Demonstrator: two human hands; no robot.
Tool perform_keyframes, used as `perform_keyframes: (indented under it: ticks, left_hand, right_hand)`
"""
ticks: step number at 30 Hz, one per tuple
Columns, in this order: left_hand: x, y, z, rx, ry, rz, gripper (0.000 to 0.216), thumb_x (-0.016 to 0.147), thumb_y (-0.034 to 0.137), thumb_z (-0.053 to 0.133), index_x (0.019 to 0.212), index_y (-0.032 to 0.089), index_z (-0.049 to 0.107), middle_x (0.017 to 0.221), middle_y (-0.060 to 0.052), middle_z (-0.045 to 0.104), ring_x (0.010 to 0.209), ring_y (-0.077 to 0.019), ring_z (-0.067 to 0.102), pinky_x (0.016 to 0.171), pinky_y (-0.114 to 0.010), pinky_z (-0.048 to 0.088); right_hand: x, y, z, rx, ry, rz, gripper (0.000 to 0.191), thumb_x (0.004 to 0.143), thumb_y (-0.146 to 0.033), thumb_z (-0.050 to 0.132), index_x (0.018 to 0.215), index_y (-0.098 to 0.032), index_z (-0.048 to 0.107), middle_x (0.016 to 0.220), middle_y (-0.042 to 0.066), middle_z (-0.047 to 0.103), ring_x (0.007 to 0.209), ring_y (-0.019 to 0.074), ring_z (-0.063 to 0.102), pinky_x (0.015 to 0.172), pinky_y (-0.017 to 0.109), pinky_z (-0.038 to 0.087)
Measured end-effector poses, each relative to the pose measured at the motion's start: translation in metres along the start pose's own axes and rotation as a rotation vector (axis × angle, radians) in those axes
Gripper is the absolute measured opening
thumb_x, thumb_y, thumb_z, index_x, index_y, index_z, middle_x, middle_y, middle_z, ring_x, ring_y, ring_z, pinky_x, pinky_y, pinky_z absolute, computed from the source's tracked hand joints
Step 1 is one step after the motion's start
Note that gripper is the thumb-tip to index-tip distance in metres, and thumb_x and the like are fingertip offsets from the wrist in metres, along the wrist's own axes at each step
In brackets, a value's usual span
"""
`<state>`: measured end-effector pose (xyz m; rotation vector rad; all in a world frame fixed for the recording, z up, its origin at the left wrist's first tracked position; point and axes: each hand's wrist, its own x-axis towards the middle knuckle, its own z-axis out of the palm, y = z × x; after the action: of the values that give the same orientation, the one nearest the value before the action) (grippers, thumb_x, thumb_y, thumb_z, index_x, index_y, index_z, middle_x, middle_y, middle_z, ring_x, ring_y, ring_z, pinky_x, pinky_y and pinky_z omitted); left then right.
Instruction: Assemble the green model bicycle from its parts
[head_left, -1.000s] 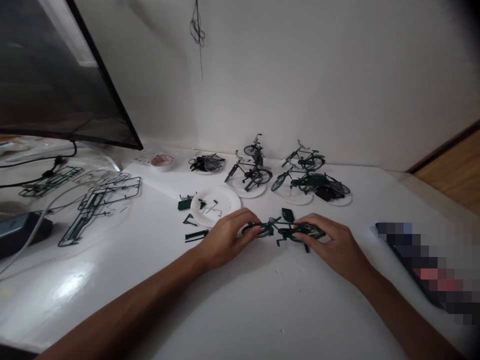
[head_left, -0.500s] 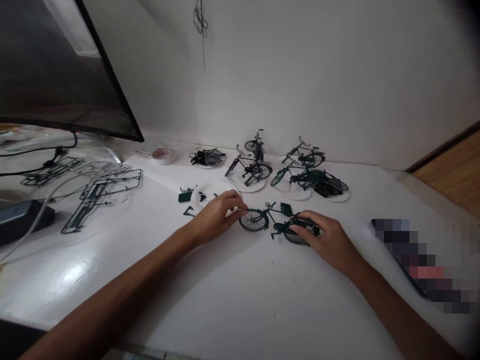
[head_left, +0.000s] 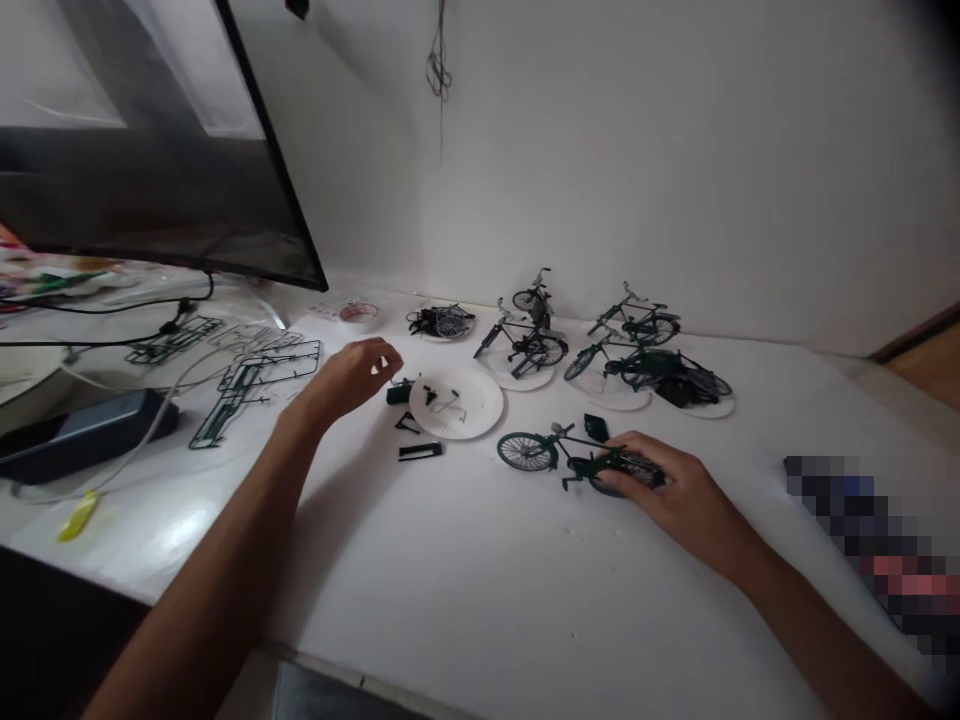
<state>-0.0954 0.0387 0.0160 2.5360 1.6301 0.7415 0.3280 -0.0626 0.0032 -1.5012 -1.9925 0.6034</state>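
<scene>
A dark green model bicycle (head_left: 574,460) lies tilted on the white table. My right hand (head_left: 667,475) is closed around its rear wheel area, with thumb and fingers on opposite sides. A small dark green panel (head_left: 596,428) shows just behind the frame, by my fingertips. My left hand (head_left: 360,368) is raised at the left, its fingers loosely curled with a gap by the thumb; nothing shows in them. Nearest to it are a small green box-like part (head_left: 397,394) and a white paper plate (head_left: 491,405) holding small parts. Below lie a triangular part (head_left: 407,424) and a black rectangular frame (head_left: 421,452).
Several model bicycles (head_left: 529,345) stand on plates along the wall. A plate of black parts (head_left: 442,320) and a tape roll (head_left: 358,316) are at the back. Parts sprues (head_left: 255,385), cables, a dark device (head_left: 105,430) and a monitor (head_left: 172,150) occupy the left.
My left hand has left the front wheel and moved left, past the paper plate, uncovering the black frame part. My right hand stays on the bicycle. The view has shifted left.
</scene>
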Motion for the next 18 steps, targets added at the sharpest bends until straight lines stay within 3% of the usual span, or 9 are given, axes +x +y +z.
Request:
perform_keyframes:
  ticks: [5,10,14,18]
  left_hand:
    - [0.002,0.019,0.013,-0.001,-0.111,0.08,0.021,0.093,0.027,0.054,0.101,0.018,0.071,0.102,-0.008,0.069,0.088,-0.0183,0.064,0.078,-0.029,0.05]
    - [0.005,0.038,0.022,0.059,-0.157,0.095,0.018,0.091,0.027,0.057,0.096,0.017,0.071,0.098,-0.007,0.07,0.086,-0.0202,0.063,0.082,-0.034,0.048]
    - [0.006,0.039,0.03,0.084,-0.19,0.131,0.016,0.089,0.021,0.057,0.094,0.017,0.071,0.096,-0.007,0.07,0.089,-0.0218,0.063,0.084,-0.035,0.046]
    - [0.007,0.035,0.033,0.066,-0.166,0.145,0.018,0.088,0.013,0.054,0.094,0.017,0.07,0.095,-0.007,0.071,0.089,-0.0218,0.063,0.086,-0.037,0.046]
  right_hand:
    - [-0.001,-0.001,-0.001,0.002,-0.048,-0.025,0.034,0.093,-0.052,0.054,0.107,-0.023,0.065,0.101,0.006,0.069,0.091,0.0236,0.065,0.069,0.03,0.052]
    - [0.0,0.0,-0.003,-0.023,-0.071,-0.031,0.034,0.096,-0.051,0.049,0.11,-0.024,0.065,0.104,0.006,0.071,0.09,0.0239,0.065,0.064,0.028,0.05]
    - [0.001,-0.002,0.0,-0.013,-0.031,-0.082,0.035,0.099,-0.049,0.043,0.104,-0.023,0.066,0.092,0.004,0.071,0.081,0.0221,0.065,0.071,0.03,0.05]
    - [-0.001,-0.009,0.003,-0.02,-0.033,-0.059,0.032,0.097,-0.049,0.049,0.106,-0.023,0.065,0.101,0.005,0.071,0.09,0.0225,0.065,0.073,0.029,0.05]
